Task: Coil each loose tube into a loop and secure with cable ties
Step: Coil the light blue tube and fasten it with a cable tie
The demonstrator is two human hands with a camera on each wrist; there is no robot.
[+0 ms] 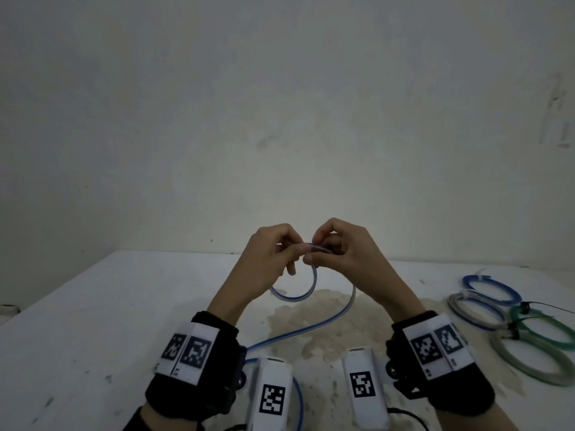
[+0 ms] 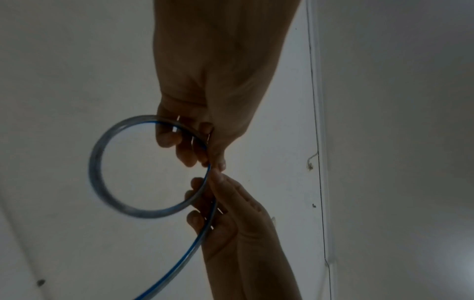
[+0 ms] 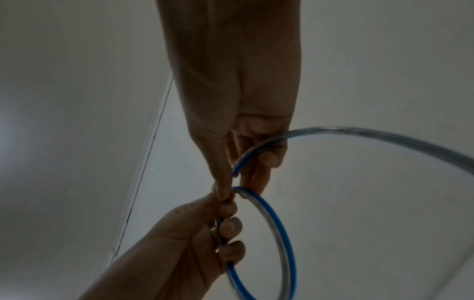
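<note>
A clear tube with a blue stripe hangs as one small loop below both raised hands, above the white table. My left hand pinches the top of the loop between thumb and curled fingers. My right hand pinches the same crossing point from the other side. The tube's free length trails down from the right hand across the table toward me and passes under the left wrist. No cable tie shows in either hand.
Several coiled, tied tubes lie at the table's right: a blue one, a grey one, a green one and a pale one. A brownish stain marks the table centre. A plain wall rises behind.
</note>
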